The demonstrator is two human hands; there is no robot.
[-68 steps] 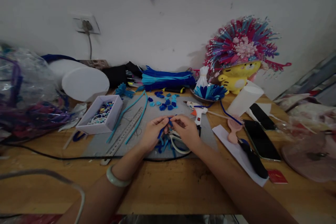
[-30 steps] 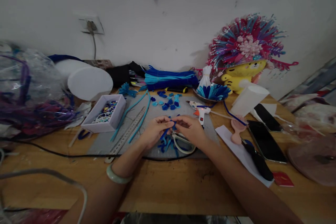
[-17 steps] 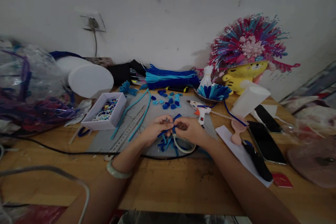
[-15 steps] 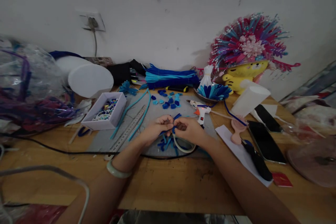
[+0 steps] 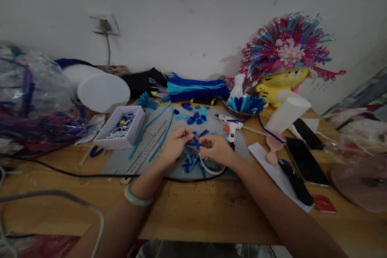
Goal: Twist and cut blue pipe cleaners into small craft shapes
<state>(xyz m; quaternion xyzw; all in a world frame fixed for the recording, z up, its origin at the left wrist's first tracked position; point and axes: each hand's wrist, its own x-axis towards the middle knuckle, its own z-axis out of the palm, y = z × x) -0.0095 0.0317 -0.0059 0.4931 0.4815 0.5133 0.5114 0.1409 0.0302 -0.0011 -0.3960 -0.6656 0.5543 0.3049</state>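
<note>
While both my hands meet above the grey mat point(image 5: 119, 164), a small blue piece point(image 5: 197, 145) sits between my fingertips; call that spot the centre of the clock, with 12 toward the wall. My right hand point(image 5: 216, 148) pinches the piece between thumb and forefinger. My left hand point(image 5: 177, 143) has its fingertips drawn narrow right by the piece's 11 o'clock end; whether they grip it or just sit beside it, I can't tell.

I'd call this the shaping step, bending or twisting by hand, since no tool is in my grasp. As I judge it, the next move calls for a firm right pinch and a small, light turn from the left, so the bends don't spring loose.

Straight out at 12 lie little blue blossoms point(image 5: 198, 121), near but not touching my hands. Between 2 and 3 rests the glue gun point(image 5: 233, 129), its hot tip a thing to avoid. At 5, just below my right hand, the white scissor handle point(image 5: 208, 173) curves, with blue clippings point(image 5: 192, 164) at 6. The ruler point(image 5: 148, 149) slants away at 8 to 9, near my left wrist. Most room lies toward 6, past the black cable point(image 5: 90, 176), where the wooden tabletop point(image 5: 187, 209) runs between my forearms to its front edge.
</note>
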